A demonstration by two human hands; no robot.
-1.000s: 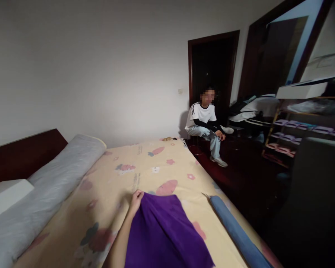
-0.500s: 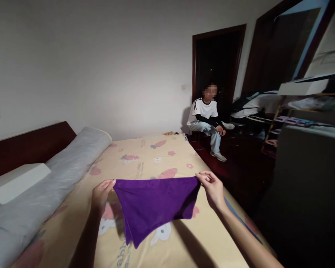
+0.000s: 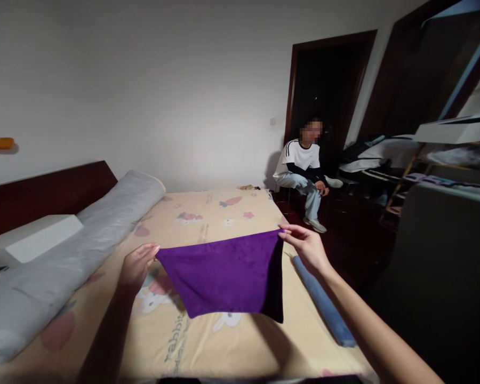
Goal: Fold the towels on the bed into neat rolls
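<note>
A purple cloth (image 3: 228, 277) hangs stretched in the air over the bed, its top edge taut and its lower part drooping. My left hand (image 3: 138, 265) pinches the upper left corner between thumb and fingers. At the upper right corner, my right hand (image 3: 306, 244) grips the cloth the same way and sits a little higher. Below lies a cream bed sheet (image 3: 184, 346) printed with rabbits and strawberries, with the cloth's shadow on it. A rolled blue cloth (image 3: 324, 304) rests on the bed's right side, partly behind my right forearm.
A long grey roll (image 3: 104, 213) lies along the bed's left side, by the dark headboard (image 3: 52, 186) and a white box (image 3: 44, 237). A person (image 3: 302, 160) sits beyond the bed's far right corner. Shelves (image 3: 436, 160) and a dark cabinet (image 3: 444, 266) stand at right.
Both hands have risen, the right one more, so the cloth's top edge now slants up to the right. Its lower edge has unfolded wider. The view has shifted, showing more of the blue roll.
</note>
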